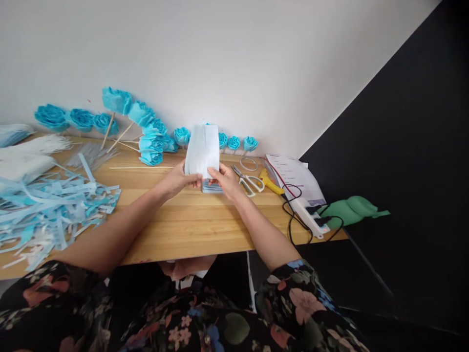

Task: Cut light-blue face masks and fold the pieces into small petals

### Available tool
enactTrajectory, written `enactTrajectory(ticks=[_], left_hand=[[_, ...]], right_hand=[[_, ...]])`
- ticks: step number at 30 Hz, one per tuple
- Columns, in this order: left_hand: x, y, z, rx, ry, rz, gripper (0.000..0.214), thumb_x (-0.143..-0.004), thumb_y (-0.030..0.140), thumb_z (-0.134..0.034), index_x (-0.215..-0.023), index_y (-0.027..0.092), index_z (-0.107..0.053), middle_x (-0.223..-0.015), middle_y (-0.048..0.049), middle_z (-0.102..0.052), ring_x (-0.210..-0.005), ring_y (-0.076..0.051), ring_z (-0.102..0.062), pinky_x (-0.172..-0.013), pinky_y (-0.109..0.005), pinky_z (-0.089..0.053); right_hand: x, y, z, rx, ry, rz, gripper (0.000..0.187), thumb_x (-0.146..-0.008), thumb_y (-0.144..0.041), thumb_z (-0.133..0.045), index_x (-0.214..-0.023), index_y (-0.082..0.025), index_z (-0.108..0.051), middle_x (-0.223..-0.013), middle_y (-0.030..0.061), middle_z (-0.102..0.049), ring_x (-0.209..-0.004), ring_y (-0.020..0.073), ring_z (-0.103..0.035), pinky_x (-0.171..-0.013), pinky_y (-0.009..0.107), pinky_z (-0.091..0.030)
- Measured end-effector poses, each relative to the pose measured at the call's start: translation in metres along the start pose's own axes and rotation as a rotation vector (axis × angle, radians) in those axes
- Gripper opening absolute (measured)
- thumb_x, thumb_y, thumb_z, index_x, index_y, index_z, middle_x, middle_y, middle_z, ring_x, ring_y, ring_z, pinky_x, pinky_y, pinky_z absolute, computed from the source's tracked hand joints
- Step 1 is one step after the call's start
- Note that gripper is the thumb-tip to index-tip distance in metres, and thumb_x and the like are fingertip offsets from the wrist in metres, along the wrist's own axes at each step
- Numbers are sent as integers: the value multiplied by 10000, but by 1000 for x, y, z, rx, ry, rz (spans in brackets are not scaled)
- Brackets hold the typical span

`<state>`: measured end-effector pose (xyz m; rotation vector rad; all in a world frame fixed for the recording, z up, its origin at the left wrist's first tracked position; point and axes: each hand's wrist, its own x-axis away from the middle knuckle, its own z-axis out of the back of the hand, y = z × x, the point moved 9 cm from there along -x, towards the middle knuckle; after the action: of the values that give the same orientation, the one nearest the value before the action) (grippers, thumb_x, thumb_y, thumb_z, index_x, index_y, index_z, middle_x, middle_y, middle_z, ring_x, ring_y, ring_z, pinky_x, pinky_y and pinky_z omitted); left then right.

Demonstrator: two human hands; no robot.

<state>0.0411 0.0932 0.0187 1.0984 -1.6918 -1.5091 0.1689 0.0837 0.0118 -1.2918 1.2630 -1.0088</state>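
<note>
Between both hands a pale blue-white sheet [203, 149], paper or thin fabric, is held up over the table. My left hand [179, 179] pinches its lower left corner, and my right hand [224, 180] pinches the lower right edge. Just beneath my hands, partly hidden, lies a small stack of light blue pieces [212, 187]. White-handled scissors [249, 183] rest open-bladed right beside my right hand. A thin wooden stick [141, 167] lies to the left of my left hand.
Blue paper flowers [152, 139] on sticks line the wall. Cut blue and white strips [54, 208] heap at left. To the right are a yellow glue gun [270, 183], a clear ring [249, 163], printed sheets [296, 178], a power strip [311, 217] with black cords, and a green bag [351, 211].
</note>
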Motion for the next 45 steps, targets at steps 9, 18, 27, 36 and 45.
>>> enactTrajectory(ticks=[9, 18, 27, 36, 45], left_hand=[[8, -11, -16, -124, -196, 113, 424, -638, 428, -857, -886, 144, -661, -770, -56, -722, -682, -184, -653, -650, -304, -531], [-3, -5, 19, 47, 113, -45, 571, -725, 578, -770, -1109, 166, -681, -1036, -97, -737, -918, -249, -679, -785, -328, -534], [2, 2, 32, -92, 299, -77, 531, -617, 616, -813, -809, 141, -674, -799, -59, -709, -707, -200, -625, -643, -305, -487], [3, -5, 15, -140, 183, -23, 539, -647, 663, -772, -761, 148, -659, -718, -40, -676, -635, -174, -589, -586, -278, -448], [5, -2, 31, -14, 317, -37, 552, -645, 694, -757, -711, 167, -607, -612, 1, -575, -543, -130, -479, -514, -254, -361]], right_hand=[[-3, -6, 31, 5, 272, 88, 404, -707, -507, -751, -936, -182, -680, -880, 15, -718, -768, 157, -621, -674, 254, -480], [-1, 7, 13, 126, 111, 13, 365, -708, -464, -768, -894, -155, -708, -786, 11, -708, -703, 140, -599, -647, 249, -465], [3, -5, 0, 154, 17, 66, 383, -764, -486, -732, -1010, -193, -709, -933, 18, -722, -812, 150, -633, -741, 252, -493], [6, -16, 8, 258, 108, 117, 324, -754, -503, -727, -822, -196, -653, -694, -36, -572, -627, 106, -491, -588, 221, -383], [3, -12, 22, 238, 222, 107, 332, -767, -508, -673, -842, -184, -680, -685, -32, -558, -618, 107, -465, -579, 222, -357]])
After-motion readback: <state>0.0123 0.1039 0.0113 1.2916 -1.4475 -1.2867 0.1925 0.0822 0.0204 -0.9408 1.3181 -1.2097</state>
